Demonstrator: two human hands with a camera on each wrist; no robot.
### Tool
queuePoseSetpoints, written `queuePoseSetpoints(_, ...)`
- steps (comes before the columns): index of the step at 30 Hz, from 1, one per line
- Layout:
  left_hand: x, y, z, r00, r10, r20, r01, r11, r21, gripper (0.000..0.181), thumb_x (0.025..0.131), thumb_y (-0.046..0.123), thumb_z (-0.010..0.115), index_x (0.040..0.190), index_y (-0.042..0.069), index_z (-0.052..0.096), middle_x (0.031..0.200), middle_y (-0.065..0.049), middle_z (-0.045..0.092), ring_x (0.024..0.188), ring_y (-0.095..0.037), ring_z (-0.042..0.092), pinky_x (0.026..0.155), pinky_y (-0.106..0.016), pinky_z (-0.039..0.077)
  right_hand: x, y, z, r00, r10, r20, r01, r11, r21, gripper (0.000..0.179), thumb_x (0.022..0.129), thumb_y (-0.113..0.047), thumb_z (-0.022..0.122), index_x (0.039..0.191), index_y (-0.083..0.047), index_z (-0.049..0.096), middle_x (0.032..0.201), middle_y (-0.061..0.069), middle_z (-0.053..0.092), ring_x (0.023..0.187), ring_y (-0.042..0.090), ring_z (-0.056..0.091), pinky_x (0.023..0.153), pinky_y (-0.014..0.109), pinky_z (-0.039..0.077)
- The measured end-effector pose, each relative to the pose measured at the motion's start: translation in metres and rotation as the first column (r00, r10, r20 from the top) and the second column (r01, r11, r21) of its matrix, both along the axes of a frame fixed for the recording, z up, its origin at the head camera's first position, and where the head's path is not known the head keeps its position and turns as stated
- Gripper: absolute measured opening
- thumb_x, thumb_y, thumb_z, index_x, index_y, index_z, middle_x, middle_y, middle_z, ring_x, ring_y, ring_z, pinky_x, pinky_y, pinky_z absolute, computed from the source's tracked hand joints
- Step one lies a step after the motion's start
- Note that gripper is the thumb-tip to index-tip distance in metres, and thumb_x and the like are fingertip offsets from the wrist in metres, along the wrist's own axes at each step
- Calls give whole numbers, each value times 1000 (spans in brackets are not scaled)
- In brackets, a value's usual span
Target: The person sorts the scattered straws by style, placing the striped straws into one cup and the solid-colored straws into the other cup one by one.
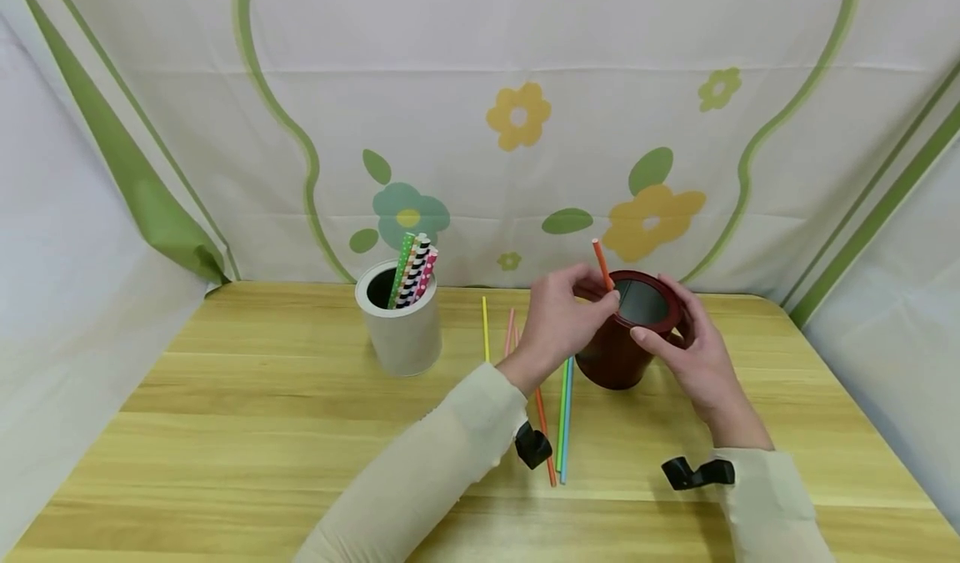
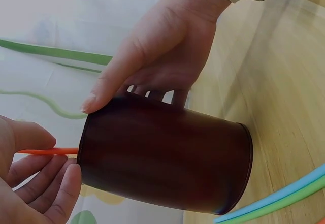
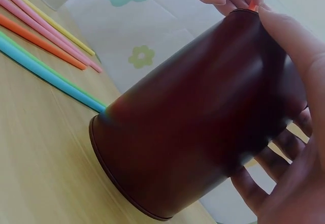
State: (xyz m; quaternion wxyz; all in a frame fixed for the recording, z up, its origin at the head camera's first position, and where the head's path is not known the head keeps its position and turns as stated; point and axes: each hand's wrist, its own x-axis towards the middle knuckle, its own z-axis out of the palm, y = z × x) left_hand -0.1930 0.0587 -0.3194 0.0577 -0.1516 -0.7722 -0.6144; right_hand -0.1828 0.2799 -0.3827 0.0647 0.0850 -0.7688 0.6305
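Observation:
My left hand (image 1: 558, 317) pinches an orange straw (image 1: 602, 263) between thumb and fingers at the left rim of a dark red cup (image 1: 617, 354). The straw's upper end sticks up above my fingertips. In the left wrist view the same orange straw (image 2: 66, 151) meets the cup's mouth, and its lower end is hidden. My right hand (image 1: 697, 350) holds the cup from the right, with the thumb near the rim. The right wrist view shows the fingers curled behind the cup (image 3: 188, 117), partly covered by it.
A white cup (image 1: 405, 342) with several patterned straws (image 1: 412, 275) stands to the left. Between the cups lie loose straws: yellow (image 1: 485, 329), pink (image 1: 511, 329), orange (image 1: 545, 438), green (image 1: 561, 429) and blue (image 1: 567, 429). A flowered curtain (image 1: 450, 129) hangs behind the wooden table (image 1: 262, 429).

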Motion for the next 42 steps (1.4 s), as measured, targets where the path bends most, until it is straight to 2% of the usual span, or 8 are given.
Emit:
queuePoseSetpoints(7, 0, 0, -2, 999, 8, -40, -8, 1000, -17, 5, 99, 14, 76, 101, 12, 79, 99, -1, 80, 92, -6, 71, 83, -20, 57, -1, -2, 0, 1000, -29, 5, 29, 1000, 8, 82, 100, -9, 76, 167, -34, 36, 157, -4, 46, 130, 7, 53, 93, 10, 52)
queuePoseSetpoints(16, 0, 0, -4, 998, 7, -55, -8, 1000, -24, 10, 101, 18, 75, 107, 13, 81, 103, -1, 81, 94, -6, 72, 84, -18, 57, -1, -1, -1, 999, -43, -17, 43, 999, 24, 81, 100, -9, 76, 167, -32, 36, 156, -5, 47, 130, 5, 53, 93, 9, 51)
queuePoseSetpoints(24, 4, 1, -4, 999, -10, -33, 10, 1000, -11, 14, 100, 18, 77, 112, 11, 80, 108, -3, 81, 96, -8, 73, 83, -18, 58, 0, -1, -4, 998, -54, -31, 54, 998, 9, 81, 100, -8, 76, 167, -31, 37, 159, -3, 47, 131, 5, 52, 96, 9, 48)
queuePoseSetpoints(31, 8, -6, -5, 999, -35, 15, 33, 997, 75, 23, 99, 21, 79, 118, 8, 78, 112, -1, 79, 100, -8, 73, 85, -18, 61, 0, -1, -4, 998, -63, -25, 64, 998, 30, 82, 100, -9, 76, 168, -27, 35, 159, -1, 46, 131, 5, 52, 96, 9, 48)
queuePoseSetpoints(37, 8, -28, -10, 999, 20, 40, -25, 994, 110, 22, 98, 27, 82, 114, 13, 79, 109, 1, 78, 102, -10, 73, 90, -25, 62, 0, -2, -4, 997, -62, -34, 63, 998, 23, 81, 99, -8, 77, 168, -27, 36, 154, -5, 49, 131, 7, 52, 97, 9, 47)
queuePoseSetpoints(42, 11, -52, -28, 990, 119, 75, -125, 988, 88, 16, 100, 25, 79, 110, 13, 81, 108, -2, 80, 101, -15, 73, 91, -31, 62, -2, -4, -5, 998, -60, -30, 60, 998, 22, 82, 99, -8, 77, 168, -26, 36, 153, -6, 51, 131, 8, 53, 98, 10, 47)
